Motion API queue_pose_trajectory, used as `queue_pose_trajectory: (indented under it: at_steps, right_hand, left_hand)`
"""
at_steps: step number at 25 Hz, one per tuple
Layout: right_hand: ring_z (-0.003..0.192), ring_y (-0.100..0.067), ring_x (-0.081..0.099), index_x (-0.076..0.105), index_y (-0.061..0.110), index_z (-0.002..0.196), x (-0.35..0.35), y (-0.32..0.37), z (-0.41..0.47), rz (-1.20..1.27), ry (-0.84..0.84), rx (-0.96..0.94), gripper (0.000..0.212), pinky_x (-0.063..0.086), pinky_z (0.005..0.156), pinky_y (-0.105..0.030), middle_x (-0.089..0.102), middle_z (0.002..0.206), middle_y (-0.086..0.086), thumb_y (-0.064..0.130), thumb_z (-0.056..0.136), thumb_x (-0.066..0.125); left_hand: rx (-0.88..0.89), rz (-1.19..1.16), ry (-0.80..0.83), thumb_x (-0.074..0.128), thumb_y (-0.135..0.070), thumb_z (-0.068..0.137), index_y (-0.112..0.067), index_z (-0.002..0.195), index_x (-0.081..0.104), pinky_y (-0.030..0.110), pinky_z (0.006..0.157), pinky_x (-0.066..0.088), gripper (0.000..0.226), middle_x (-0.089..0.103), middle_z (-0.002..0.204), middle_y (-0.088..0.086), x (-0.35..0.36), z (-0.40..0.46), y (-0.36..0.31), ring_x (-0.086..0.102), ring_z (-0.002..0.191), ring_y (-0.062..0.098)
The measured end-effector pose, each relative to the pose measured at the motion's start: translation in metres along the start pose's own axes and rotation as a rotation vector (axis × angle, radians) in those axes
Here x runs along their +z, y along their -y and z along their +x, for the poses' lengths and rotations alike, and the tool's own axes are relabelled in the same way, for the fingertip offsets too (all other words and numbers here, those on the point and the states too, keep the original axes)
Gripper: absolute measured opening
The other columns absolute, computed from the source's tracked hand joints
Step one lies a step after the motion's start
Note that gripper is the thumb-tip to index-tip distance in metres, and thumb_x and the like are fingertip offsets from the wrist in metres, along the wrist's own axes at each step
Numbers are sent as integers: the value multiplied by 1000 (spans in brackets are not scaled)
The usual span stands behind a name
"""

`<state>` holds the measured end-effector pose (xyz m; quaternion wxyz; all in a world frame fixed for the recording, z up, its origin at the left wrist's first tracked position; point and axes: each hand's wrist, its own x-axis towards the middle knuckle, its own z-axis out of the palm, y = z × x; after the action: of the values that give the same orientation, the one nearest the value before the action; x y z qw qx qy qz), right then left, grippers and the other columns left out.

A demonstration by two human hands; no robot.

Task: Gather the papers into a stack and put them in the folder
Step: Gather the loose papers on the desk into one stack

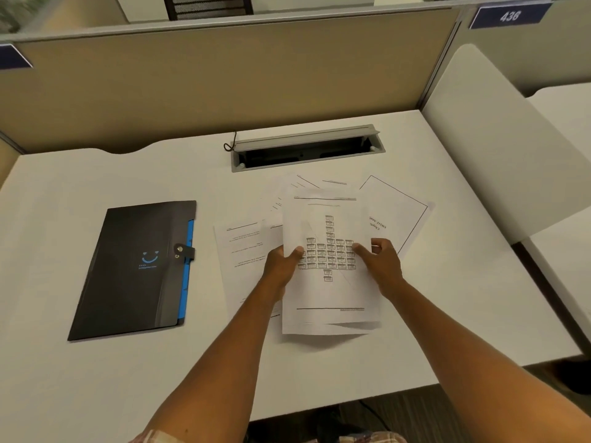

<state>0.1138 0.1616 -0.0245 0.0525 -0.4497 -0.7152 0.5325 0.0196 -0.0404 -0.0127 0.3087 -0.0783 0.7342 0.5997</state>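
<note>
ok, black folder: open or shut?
Shut. The black folder lies flat on the desk, cover down, its strap across the right edge at the snap. Whether the snap is fastened, I cannot tell.

On the worktop point(96, 394) the folder point(134, 270) lies at the left, shut, well apart from the papers point(329, 295) at the middle. Both hands grip the top sheets, left hand point(283, 263) on their left edge, right hand point(380, 263) on their right. More sheets point(396, 209) spread beneath and behind. The cable tray point(307, 151) is sunk into the worktop behind them, before the partition point(224, 84).
</note>
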Motion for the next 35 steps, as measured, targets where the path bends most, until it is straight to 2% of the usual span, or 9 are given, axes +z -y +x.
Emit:
queue_pose_trajectory:
  at_steps: [2, 5, 7, 10, 14, 20, 25, 30, 35]
  right_hand:
    - [94, -18, 66, 57, 15, 120, 3, 7, 4, 79, 140, 85, 60, 56, 82, -36, 64, 112, -3, 45, 73, 81]
    - [69, -12, 64, 68, 14, 100, 14, 8, 10, 29, 284, 92, 33, 50, 60, -24, 72, 96, -7, 30, 75, 82]
    - [80, -16, 64, 68, 12, 105, 21, 9, 12, -134, 204, 19, 34, 48, 68, -26, 70, 91, -3, 29, 77, 79]
    - [109, -27, 60, 58, 8, 121, 26, 12, 16, -428, 80, -130, 50, 48, 90, -36, 63, 114, -9, 30, 80, 75]
    - [119, -34, 52, 50, 9, 130, 33, 19, 13, -655, 120, -164, 62, 48, 97, -44, 50, 129, -13, 38, 81, 73]
    - [122, -36, 50, 45, 7, 132, 41, 27, 11, -721, 194, -153, 70, 48, 99, -49, 47, 131, -14, 40, 78, 75]
    - [122, -35, 49, 44, 10, 132, 41, 25, 12, -704, 191, -121, 72, 47, 98, -50, 46, 131, -13, 39, 75, 77]
    - [122, -34, 51, 46, 10, 134, 40, 24, 16, -651, 175, -112, 75, 47, 99, -49, 49, 132, -13, 45, 76, 78]
    - [118, -30, 57, 50, 5, 131, 39, 32, 18, -419, 140, -161, 74, 48, 97, -40, 61, 126, -16, 51, 78, 74]
  left_hand:
    - [-43, -40, -69, 62, -30, 94, -10, 124, 63, 28, 76, 52, 36, 69, 114, 4, -8, 4, 3, 64, 94, 19]
    - [-81, -75, -176, 62, -28, 94, -8, 120, 64, 26, 69, 51, 33, 69, 108, 5, -15, 9, 6, 64, 83, 17]
    - [-83, -31, -236, 61, -26, 93, -6, 120, 64, 28, 72, 53, 33, 70, 113, 8, -16, 13, 7, 67, 88, 22]
    - [-90, 231, -392, 57, -23, 93, -5, 123, 62, 39, 91, 53, 35, 66, 123, 14, -15, 17, 7, 62, 109, 31]
    - [-141, 548, -535, 56, -26, 90, -9, 130, 55, 47, 99, 44, 43, 50, 134, 13, -7, 15, -2, 45, 123, 35]
    - [-160, 383, -483, 60, -21, 87, -13, 129, 48, 48, 99, 45, 45, 48, 132, 12, -7, 17, -6, 55, 115, 33]
    - [-169, 70, -312, 72, -16, 81, -4, 119, 63, 36, 79, 58, 41, 69, 115, 14, -17, 22, 3, 67, 96, 27]
    - [-81, 12, -193, 68, -15, 88, -7, 126, 61, 40, 88, 57, 39, 68, 121, 12, -13, 16, 5, 67, 102, 28]
    - [-2, -102, -60, 70, -19, 88, -9, 129, 59, 37, 85, 56, 43, 68, 120, 13, -26, 9, -3, 67, 103, 27]
